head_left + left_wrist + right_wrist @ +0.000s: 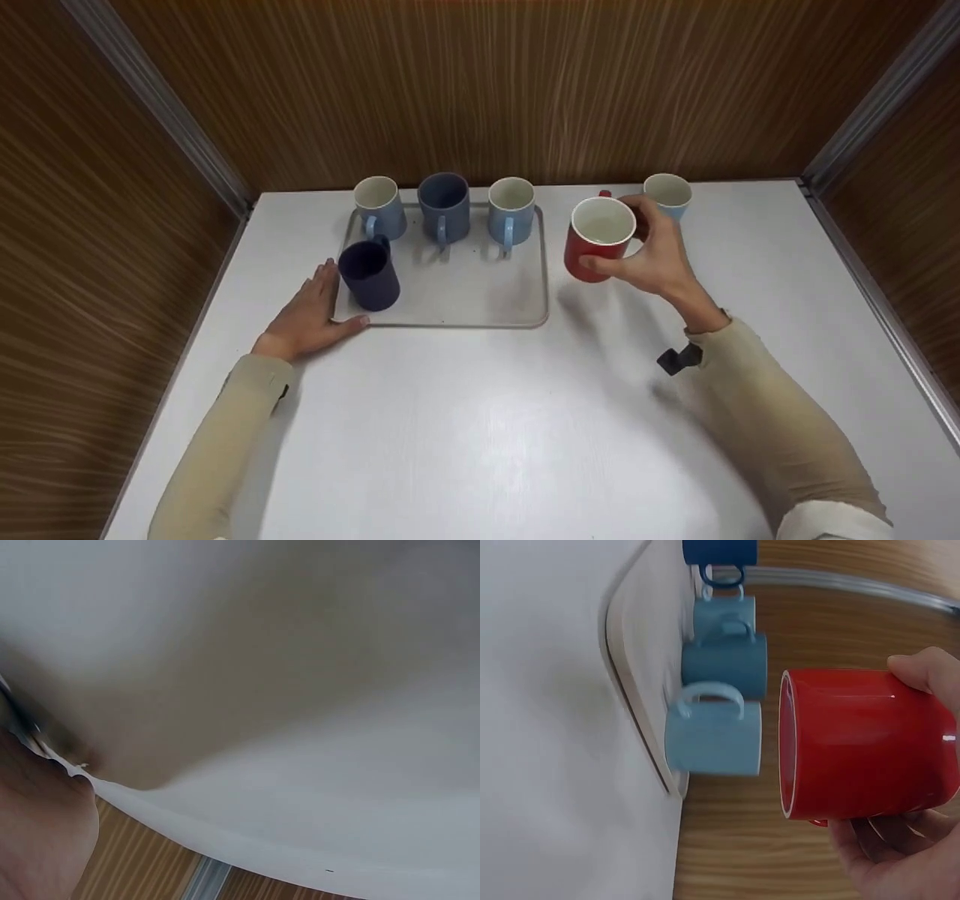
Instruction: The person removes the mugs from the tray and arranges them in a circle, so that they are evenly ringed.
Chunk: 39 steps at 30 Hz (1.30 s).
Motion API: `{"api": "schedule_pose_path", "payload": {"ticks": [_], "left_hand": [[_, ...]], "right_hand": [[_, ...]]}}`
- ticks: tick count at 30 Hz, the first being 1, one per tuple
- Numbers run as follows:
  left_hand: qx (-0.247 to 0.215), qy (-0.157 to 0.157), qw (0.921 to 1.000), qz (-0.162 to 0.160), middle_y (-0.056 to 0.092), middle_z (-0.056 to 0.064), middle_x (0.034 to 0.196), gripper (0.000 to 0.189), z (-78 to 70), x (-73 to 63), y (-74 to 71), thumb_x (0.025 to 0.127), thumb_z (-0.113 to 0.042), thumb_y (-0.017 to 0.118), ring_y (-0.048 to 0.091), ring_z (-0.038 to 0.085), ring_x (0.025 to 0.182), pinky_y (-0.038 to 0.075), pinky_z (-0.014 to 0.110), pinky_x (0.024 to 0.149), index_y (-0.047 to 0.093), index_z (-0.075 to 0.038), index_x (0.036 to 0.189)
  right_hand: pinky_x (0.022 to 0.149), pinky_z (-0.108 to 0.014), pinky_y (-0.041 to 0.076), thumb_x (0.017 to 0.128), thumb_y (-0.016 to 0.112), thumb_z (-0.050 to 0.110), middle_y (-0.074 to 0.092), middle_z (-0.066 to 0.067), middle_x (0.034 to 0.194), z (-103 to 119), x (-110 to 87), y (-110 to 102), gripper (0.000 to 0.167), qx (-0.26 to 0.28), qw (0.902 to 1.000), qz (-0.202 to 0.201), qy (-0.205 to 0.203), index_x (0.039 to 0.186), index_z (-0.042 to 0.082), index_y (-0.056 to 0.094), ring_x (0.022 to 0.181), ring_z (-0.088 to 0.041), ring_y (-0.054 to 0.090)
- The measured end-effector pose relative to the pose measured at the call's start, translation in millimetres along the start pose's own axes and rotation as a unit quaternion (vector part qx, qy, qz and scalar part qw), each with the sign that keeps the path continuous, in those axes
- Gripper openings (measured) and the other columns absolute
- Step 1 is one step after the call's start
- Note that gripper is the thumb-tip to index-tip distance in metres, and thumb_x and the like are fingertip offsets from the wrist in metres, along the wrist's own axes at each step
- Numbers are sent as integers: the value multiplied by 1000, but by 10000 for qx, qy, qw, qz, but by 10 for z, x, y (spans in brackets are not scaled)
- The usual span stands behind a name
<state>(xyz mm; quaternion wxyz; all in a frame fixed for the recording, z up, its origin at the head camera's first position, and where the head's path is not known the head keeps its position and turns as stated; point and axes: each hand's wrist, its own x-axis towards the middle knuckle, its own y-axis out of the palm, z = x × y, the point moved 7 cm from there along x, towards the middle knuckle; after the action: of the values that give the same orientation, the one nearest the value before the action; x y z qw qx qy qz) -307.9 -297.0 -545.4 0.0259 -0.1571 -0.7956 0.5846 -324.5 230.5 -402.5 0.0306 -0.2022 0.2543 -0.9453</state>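
Note:
My right hand grips a red mug with a white inside, thumb on its near side and fingers round its far right side. The red mug is raised over the table just right of a pale tray; its handle points to the back. In the right wrist view the base of the red mug faces the tabletop. My left hand rests with extended fingers along the tray's front left corner, its thumb at the front edge. Close beside it stands a navy mug on the tray.
Along the tray's back stand a light blue mug, a grey-blue mug and another light blue mug, handles forward. Behind my right hand is a pale blue cup. Wood-patterned panels enclose the white table.

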Motion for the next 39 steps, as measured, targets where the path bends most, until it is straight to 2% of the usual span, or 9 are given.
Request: {"api": "schedule_pose_path", "payload": {"ticks": [3,5,11,17,19,23,27,32,39], "left_hand": [[-13,11,10000,-10,-5,18,180,123,1,6,1,96,-82,52,-5,34,168,6,51,137,-4,-1,169],[-29,3,10000,-1,-6,18,180,123,-1,5,0,96,-82,52,-5,34,168,6,51,137,-5,-1,169],[-37,-10,10000,24,-7,17,180,123,-8,-5,-15,96,-82,51,-6,34,168,5,52,137,-7,-2,169],[-43,-23,10000,-85,-4,19,180,122,-31,-31,-42,97,-81,52,-2,35,168,7,52,137,-4,0,169],[-33,-1,9999,-107,-3,20,180,122,-35,-39,-38,97,-80,52,-2,36,168,7,53,136,-3,0,169],[-4,-2,9999,-111,-3,19,180,122,-37,-49,-27,97,-81,52,-1,35,168,8,53,137,-3,0,169],[-25,-10,9999,-100,-3,18,180,123,-46,-48,-31,96,-82,52,-2,35,168,7,52,137,-3,0,170],[-38,-22,9999,-104,-3,18,180,123,-37,-34,-35,96,-82,52,-2,35,168,7,53,137,-2,0,170],[-7,-99,9999,-19,-5,16,180,124,7,-12,-3,95,-84,50,-4,32,168,7,51,137,-6,-3,170]], "right_hand": [[99,-22,54,77,98,20,68,-10,134,-43,22,-223,78,-69,9996,-255,51,142,4,57,117,-21,65],[95,-18,53,76,98,18,68,-10,133,-71,37,-373,77,-109,9990,-431,107,141,4,58,115,-19,64],[89,-17,51,76,98,24,67,-10,132,-183,56,-791,74,-415,9934,-914,546,138,9,59,112,-13,59],[91,-18,51,75,99,25,67,-9,133,-385,72,-1084,77,-567,9863,-1296,851,138,11,58,113,-12,60],[94,-20,51,76,98,28,64,-8,137,-494,60,-1152,79,-631,9828,-1370,1066,140,13,56,116,-13,59],[107,-29,54,79,96,34,57,-7,145,-734,24,-1266,84,-728,9741,-1451,1572,147,16,50,125,-20,57],[118,-42,50,83,92,40,52,-8,154,-941,-7,-1338,86,-757,9663,-1462,1980,153,22,46,136,-26,52],[124,-50,43,87,90,41,48,-10,160,-1152,-40,-1355,89,-744,9620,-1414,2213,159,24,41,146,-32,48],[126,-53,39,87,90,43,44,-11,164,-1404,-58,-1285,94,-795,9595,-1249,2396,162,22,36,152,-34,44]]}}
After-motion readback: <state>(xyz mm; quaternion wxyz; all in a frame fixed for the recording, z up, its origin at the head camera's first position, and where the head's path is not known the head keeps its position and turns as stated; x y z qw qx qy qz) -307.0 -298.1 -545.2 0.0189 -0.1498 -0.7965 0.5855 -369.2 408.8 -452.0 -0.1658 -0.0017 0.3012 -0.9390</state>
